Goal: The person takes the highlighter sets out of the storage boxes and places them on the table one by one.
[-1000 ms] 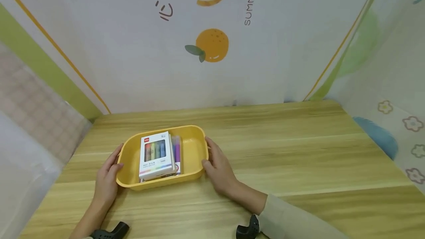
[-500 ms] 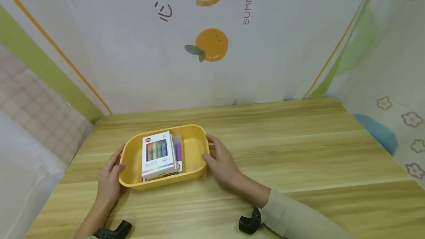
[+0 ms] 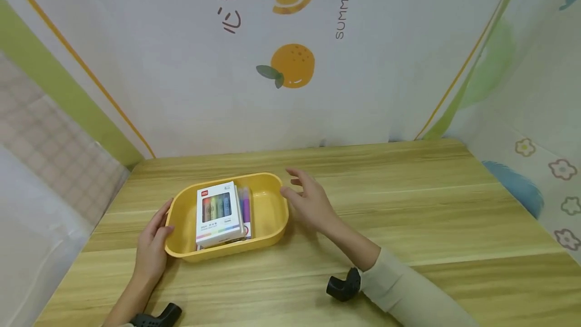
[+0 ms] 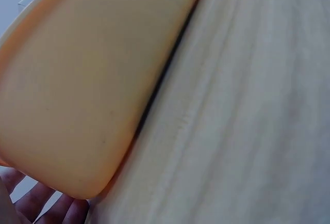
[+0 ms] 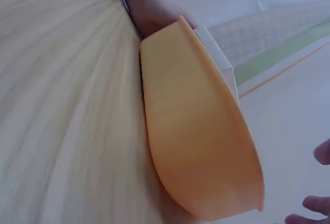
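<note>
A yellow plastic tray [image 3: 271, 211] lies on the wood-grain table, left of the middle. Inside it is a white box [image 3: 220, 216] with a window showing coloured sticks, on top of other packs. Purple and blue pens [image 3: 246, 206] show at that box's right side. My left hand [image 3: 151, 254] holds the tray's left end, thumb at the rim and fingers along the outer wall. Off the right end, my right hand [image 3: 314, 206] hovers with fingers spread and loose. In the right wrist view, its fingertips [image 5: 315, 204] stand apart from the tray wall [image 5: 196, 126].
The wooden table [image 3: 408, 216] stretches to the right of the tray. A white cloth [image 3: 363, 90] printed with oranges hangs along its back edge. Further cloth hangs at the left and right sides. Black camera mounts [image 3: 343, 285] sit on both wrists.
My right hand has let go of the tray's right end and lifted up and away from it. The left hand keeps its hold, and the tray stays in place.
</note>
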`<control>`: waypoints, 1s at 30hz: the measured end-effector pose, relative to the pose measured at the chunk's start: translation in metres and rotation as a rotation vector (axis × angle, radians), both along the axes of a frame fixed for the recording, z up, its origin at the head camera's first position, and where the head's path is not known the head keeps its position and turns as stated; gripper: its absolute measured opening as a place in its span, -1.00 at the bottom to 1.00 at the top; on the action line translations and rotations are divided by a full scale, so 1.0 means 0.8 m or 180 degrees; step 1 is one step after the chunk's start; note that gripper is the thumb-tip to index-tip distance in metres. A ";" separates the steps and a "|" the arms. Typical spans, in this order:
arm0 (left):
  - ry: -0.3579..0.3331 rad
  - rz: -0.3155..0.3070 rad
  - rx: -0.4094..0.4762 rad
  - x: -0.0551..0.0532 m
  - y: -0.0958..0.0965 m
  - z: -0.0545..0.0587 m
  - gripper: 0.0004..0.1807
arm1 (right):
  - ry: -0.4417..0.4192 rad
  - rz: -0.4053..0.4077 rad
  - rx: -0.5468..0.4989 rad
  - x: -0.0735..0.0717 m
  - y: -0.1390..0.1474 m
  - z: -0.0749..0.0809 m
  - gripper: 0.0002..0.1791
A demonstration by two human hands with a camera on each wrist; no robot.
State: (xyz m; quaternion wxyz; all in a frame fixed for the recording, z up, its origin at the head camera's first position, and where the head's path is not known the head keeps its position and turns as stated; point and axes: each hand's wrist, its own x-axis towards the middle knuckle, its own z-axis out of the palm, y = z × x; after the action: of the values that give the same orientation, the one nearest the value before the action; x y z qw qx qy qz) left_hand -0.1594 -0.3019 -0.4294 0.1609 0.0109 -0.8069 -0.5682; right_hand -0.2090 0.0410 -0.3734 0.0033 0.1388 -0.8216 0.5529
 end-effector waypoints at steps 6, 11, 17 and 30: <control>0.0112 0.0029 -0.0020 0.004 0.007 0.001 -0.42 | -0.0358 0.0269 0.0212 -0.001 -0.005 -0.011 -0.27; 0.0187 0.0019 -0.0138 0.006 0.015 0.002 -0.42 | -0.0261 0.0338 0.0304 -0.002 -0.008 -0.026 -0.29; 0.0151 0.0025 -0.0194 0.005 0.020 0.005 -0.42 | -0.0070 0.0262 0.0405 -0.001 -0.006 -0.036 -0.28; -0.0074 -0.0085 -0.0192 -0.003 0.038 0.017 -0.40 | 0.0045 0.0115 0.0547 -0.007 0.015 -0.042 -0.33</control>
State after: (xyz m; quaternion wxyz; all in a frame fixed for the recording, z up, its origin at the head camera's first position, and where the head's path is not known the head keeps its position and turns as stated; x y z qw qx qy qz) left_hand -0.1614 -0.2716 -0.4157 0.1442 0.0018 -0.8255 -0.5456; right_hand -0.2146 0.0532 -0.4073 -0.0127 0.1573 -0.8633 0.4793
